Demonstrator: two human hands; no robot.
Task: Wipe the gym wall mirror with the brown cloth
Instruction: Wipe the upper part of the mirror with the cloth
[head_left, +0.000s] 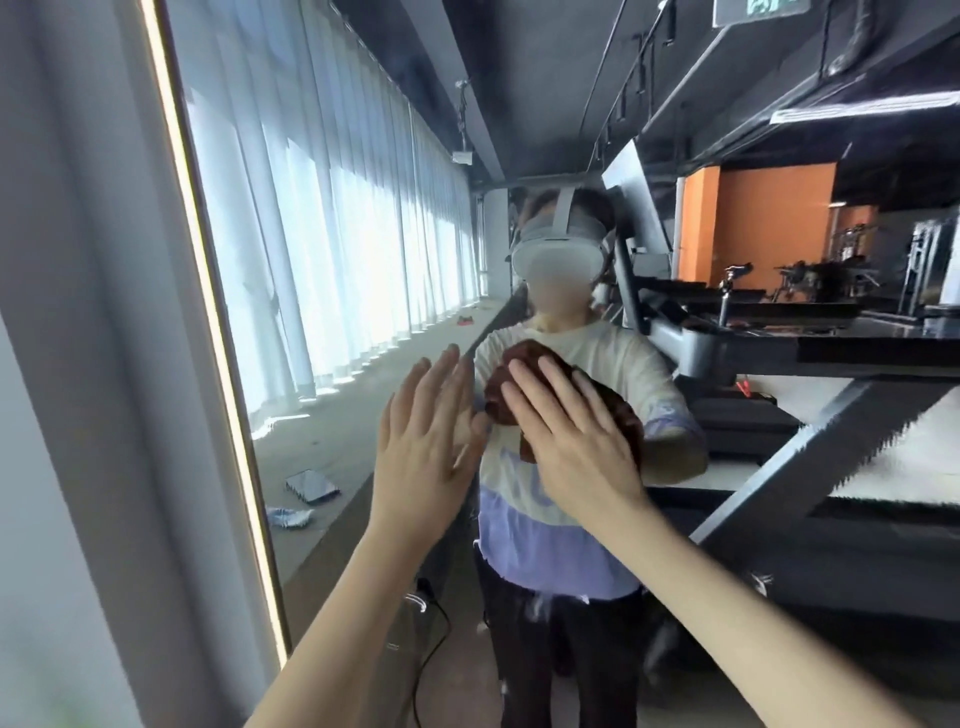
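The wall mirror (363, 234) fills most of the head view, and its lit frame edge (208, 312) runs down the left. A crumpled brown cloth (524, 364) lies flat against the glass at chest height. My right hand (571, 431) presses on the cloth with straight, spread fingers and covers most of it. My left hand (423, 441) is flat on the bare glass just left of the cloth, fingers straight and pointing up. The mirror reflects me standing close in front of it.
A grey wall (67, 364) borders the mirror on the left. Reflected in the glass are white curtains, a treadmill frame (779, 353), an orange wall, gym machines and a black cable on the floor.
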